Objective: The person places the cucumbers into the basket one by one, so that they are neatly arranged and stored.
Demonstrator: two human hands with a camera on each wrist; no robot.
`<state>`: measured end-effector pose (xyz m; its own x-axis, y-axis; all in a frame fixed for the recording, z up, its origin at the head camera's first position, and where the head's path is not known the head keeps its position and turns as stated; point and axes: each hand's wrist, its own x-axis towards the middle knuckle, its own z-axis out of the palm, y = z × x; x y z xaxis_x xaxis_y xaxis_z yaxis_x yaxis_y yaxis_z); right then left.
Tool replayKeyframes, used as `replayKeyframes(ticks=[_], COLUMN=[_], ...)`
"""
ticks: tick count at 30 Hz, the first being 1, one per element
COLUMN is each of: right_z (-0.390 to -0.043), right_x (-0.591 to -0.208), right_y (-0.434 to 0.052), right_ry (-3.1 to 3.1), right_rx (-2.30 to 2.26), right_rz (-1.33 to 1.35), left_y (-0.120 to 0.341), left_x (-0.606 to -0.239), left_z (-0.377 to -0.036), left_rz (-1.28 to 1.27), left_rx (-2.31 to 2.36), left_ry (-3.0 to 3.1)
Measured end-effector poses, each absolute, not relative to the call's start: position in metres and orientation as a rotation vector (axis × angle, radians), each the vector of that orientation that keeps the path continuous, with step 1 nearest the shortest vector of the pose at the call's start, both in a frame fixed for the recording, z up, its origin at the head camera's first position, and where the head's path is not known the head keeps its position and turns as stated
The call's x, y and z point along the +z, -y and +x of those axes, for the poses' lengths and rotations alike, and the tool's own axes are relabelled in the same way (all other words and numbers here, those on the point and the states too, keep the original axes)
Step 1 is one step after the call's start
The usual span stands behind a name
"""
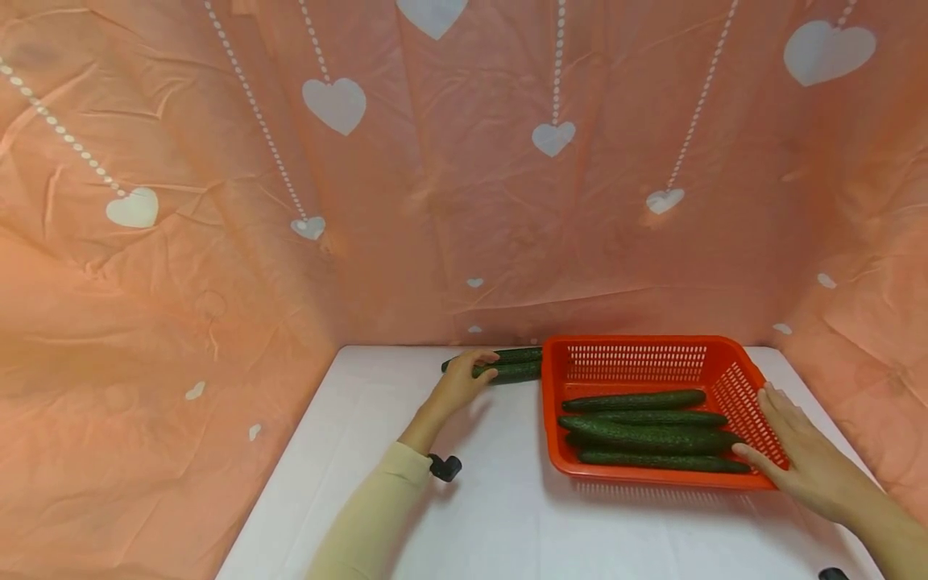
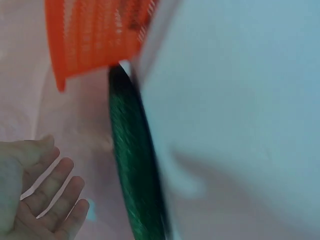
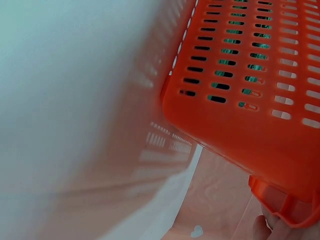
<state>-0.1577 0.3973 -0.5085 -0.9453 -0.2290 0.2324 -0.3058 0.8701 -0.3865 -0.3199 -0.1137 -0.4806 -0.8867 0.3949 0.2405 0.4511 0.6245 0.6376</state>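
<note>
My fingers (image 1: 484, 357) of the left hand (image 1: 464, 379) lie extended over two cucumbers (image 1: 516, 365) beside the orange basket (image 1: 631, 348); my right hand (image 1: 801, 451) rests flat, fingers straight, against the basket's right rim. White table (image 1: 377, 435), pink heart-patterned backdrop (image 1: 217, 201). Left wrist view: spread, empty fingers (image 2: 55, 195) just beside one cucumber (image 2: 135, 165). Right wrist view: fingertips (image 3: 270, 227) under the basket's rim (image 3: 280, 200).
</note>
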Motion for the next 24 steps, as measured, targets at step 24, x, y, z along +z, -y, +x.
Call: replayKeyframes(ticks=[24], right_z=[-0.157], right_x=[-0.51], right_y=[-0.397], right_ry=[2.884], right_rx=[0.654], right_rz=[0.387], left_y=[0.154], left_x=[-0.516], left_z=[-0.356], left_rz=[-0.665], left_rx=[-0.841], left_ry=[2.908])
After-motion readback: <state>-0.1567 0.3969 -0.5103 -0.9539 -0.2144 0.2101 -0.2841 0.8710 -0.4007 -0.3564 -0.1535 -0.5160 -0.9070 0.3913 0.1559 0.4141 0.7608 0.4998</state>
